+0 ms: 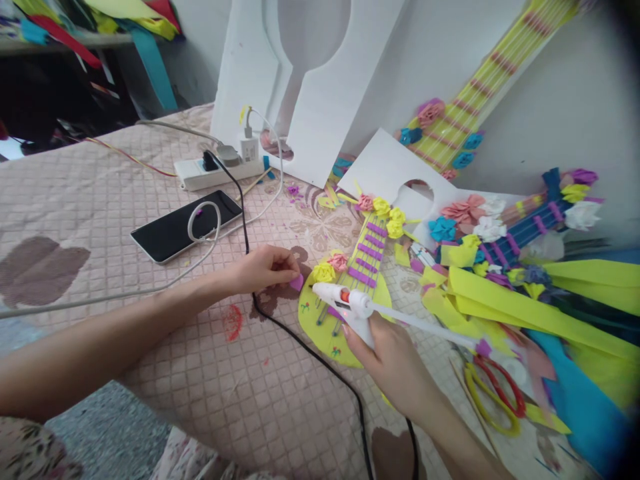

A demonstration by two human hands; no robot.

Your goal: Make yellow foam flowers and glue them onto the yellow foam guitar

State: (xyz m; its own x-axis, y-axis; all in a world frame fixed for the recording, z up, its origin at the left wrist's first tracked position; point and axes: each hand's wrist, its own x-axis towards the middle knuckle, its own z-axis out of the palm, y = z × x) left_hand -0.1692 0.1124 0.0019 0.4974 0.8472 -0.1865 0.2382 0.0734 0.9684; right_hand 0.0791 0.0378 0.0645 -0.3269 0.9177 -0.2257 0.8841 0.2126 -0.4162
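Observation:
My right hand (pixel 385 357) is wrapped round the grip of a white hot glue gun (pixel 350 307), its nozzle pointing left and a long glue stick (pixel 430 327) sticking out of its back. Pinched in the fingertips of my left hand (pixel 267 270) is a small purple paper piece (pixel 297 282), close to the nozzle. I cannot tell if the two touch. Beneath the gun lies a yellow paper guitar (pixel 340 350) with purple frets, thin strings, and yellow and pink paper flowers (pixel 324 271) on its edge.
A phone (pixel 190 227) and a power strip (pixel 215 172) lie left; a black cord (pixel 310 353) crosses the quilted cloth. White cutout boards (pixel 320 113) lean on the wall. At right are another decorated guitar (pixel 520 240), paper strips (pixel 540 307) and scissors (pixel 493 400).

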